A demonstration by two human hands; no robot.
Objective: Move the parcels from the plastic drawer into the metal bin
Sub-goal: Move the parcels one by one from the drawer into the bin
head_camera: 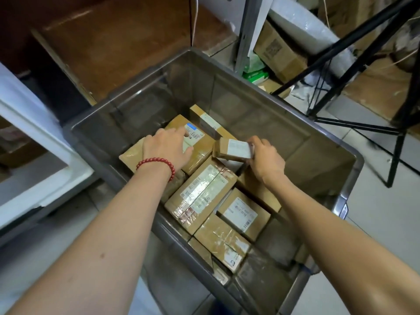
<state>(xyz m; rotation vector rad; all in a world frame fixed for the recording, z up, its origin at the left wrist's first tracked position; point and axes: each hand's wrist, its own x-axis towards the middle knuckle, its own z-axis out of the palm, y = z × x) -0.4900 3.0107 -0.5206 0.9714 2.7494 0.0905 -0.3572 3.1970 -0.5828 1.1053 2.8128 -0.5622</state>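
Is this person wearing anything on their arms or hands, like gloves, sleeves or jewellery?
No gloves, no sleeves in view. At the left hand, the wrist carries a bracelet of round red beads. The right hand and wrist show no watch or ring.

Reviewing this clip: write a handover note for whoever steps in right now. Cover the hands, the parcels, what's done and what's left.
Left hand: rests on the blue-tagged parcel, which lies in the grey bin.
Right hand: grips a small white-labelled parcel by its end, just above the pile.
Done: several taped cardboard parcels are in the bin.
Left: set the small parcel down. The plastic drawer's contents are not in view, so check it for more.
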